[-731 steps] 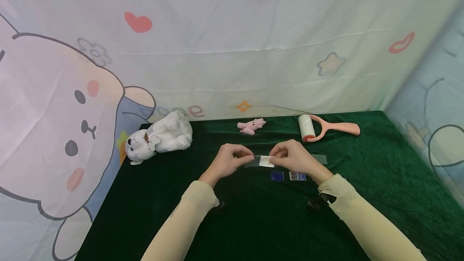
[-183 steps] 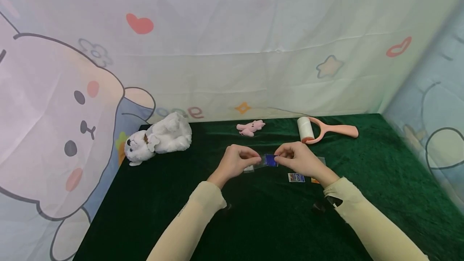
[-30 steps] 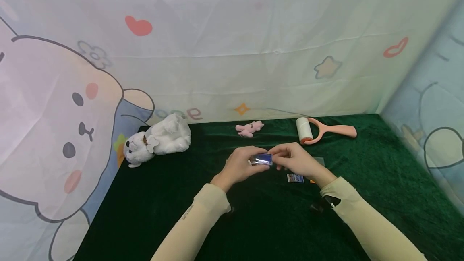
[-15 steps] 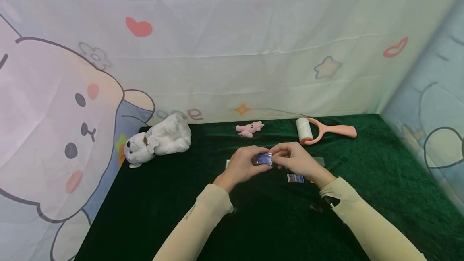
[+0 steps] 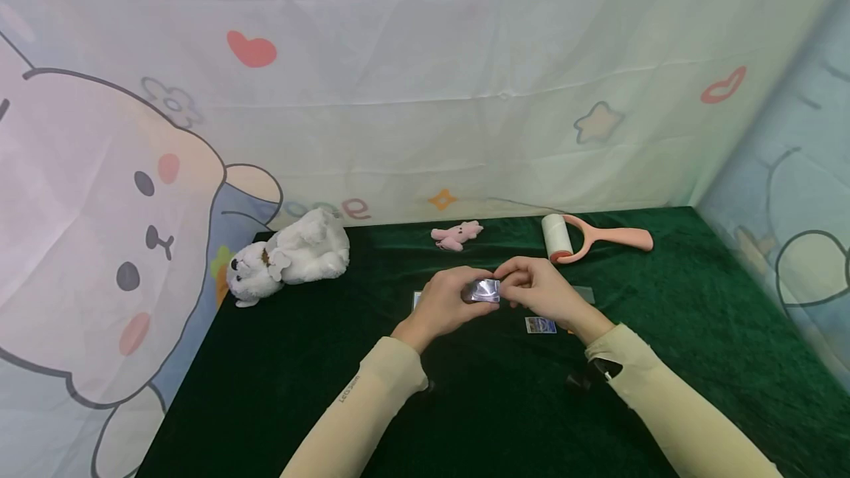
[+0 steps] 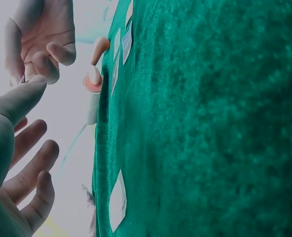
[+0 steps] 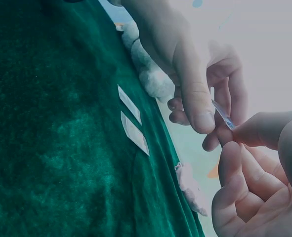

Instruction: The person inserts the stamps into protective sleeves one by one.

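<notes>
Between both hands is a small card in a clear, shiny sleeve (image 5: pixel 486 291), raised above the cloth. My left hand (image 5: pixel 446 302) grips its left part between thumb and fingers. At its right edge, my right hand (image 5: pixel 539 293) pinches with thumb and forefinger. Glare hides the card's print in the head view; the right wrist view shows the sleeved card (image 7: pixel 224 116) nearly edge-on. A printed card (image 5: pixel 541 325) lies below the right hand. Beyond that wrist lies a clear sleeve (image 5: pixel 584 295). Two pale flat pieces, the nearer one (image 7: pixel 135 133), lie on the cloth at the left.
A green velvet cloth (image 5: pixel 279 389) covers the table. At the back are a white plush toy (image 5: pixel 308 246), a small pink plush toy (image 5: pixel 457 235) and a lint roller with a peach handle (image 5: pixel 617 238). A printed curtain (image 5: pixel 412 80) hangs behind.
Earlier the hands held a white card, then a blue one at a clear sleeve. Over the last second the held card's face turned from blue to silvery glare; the hands barely moved.
</notes>
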Motion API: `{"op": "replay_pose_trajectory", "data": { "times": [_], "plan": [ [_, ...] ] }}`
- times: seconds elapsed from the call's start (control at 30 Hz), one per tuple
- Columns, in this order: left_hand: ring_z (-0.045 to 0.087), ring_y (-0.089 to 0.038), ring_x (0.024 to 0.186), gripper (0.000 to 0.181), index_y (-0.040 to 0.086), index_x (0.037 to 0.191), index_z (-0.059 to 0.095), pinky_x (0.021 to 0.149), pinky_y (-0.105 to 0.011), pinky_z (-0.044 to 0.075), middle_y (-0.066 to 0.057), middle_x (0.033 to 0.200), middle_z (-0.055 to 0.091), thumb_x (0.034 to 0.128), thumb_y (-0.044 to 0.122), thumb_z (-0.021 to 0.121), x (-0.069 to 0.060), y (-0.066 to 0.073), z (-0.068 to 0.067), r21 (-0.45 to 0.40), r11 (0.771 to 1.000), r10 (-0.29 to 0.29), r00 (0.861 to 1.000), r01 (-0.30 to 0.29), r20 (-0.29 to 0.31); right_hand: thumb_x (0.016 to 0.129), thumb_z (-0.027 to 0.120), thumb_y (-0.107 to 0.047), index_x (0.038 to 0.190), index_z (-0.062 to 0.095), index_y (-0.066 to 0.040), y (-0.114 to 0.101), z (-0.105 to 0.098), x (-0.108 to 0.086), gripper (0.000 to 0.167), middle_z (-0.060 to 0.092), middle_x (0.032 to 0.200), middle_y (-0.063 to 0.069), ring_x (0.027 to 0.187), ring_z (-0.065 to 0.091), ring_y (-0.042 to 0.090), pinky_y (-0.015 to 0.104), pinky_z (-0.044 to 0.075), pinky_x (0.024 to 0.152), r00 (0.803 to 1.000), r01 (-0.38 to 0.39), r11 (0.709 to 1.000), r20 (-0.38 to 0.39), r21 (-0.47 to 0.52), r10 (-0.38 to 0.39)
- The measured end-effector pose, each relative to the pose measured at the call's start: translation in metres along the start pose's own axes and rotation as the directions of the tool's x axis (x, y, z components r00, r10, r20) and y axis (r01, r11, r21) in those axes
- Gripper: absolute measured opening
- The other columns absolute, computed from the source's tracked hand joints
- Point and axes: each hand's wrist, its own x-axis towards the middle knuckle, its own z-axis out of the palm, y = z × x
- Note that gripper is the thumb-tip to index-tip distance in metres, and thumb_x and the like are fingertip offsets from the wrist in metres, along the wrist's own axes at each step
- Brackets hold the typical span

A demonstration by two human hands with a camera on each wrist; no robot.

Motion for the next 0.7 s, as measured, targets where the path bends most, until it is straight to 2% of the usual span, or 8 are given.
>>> {"op": "replay_pose_trajectory", "data": {
  "times": [0.2, 0.37, 0.7],
  "plan": [
    [0.067, -0.013, 0.099, 0.045, 0.014, 0.130, 0.072, 0.087, -0.031, 0.059, 0.000, 0.124, 0.074, 0.0904, 0.030, 0.086, -0.0011, -0.0023, -0.0017, -0.007, 1.000, 0.007, 1.000, -0.007, 0.009, 0.100, 0.067, -0.009, 0.125, 0.063, 0.001, 0.0011, -0.0011, 0.0006, 0.028, 0.076, 0.101, 0.012, 0.079, 0.067, 0.024, 0.038, 0.058, 0.072, 1.000, 0.000, 1.000, -0.002, 0.008, 0.000],
    [0.064, -0.009, 0.090, 0.045, 0.015, 0.129, 0.072, 0.079, -0.025, 0.057, 0.001, 0.121, 0.074, 0.0899, 0.031, 0.086, -0.0044, -0.0044, -0.0032, -0.014, 1.000, -0.005, 1.000, 0.005, 0.010, 0.100, 0.067, -0.010, 0.126, 0.063, 0.002, 0.0032, -0.0015, 0.0009, 0.029, 0.076, 0.100, 0.011, 0.080, 0.067, 0.025, 0.041, 0.058, 0.074, 1.000, -0.012, 1.000, 0.002, 0.005, 0.012],
    [0.065, -0.014, 0.088, 0.044, 0.017, 0.130, 0.073, 0.076, -0.023, 0.055, 0.001, 0.121, 0.075, 0.0906, 0.030, 0.086, -0.0055, -0.0059, -0.0048, -0.035, 0.999, -0.030, 1.000, 0.030, -0.001, 0.101, 0.066, -0.011, 0.132, 0.061, 0.002, 0.0005, -0.0026, 0.0005, 0.034, 0.077, 0.101, 0.012, 0.081, 0.069, 0.026, 0.033, 0.057, 0.069, 0.999, 0.001, 1.000, 0.032, 0.023, -0.002]
  ]
}}
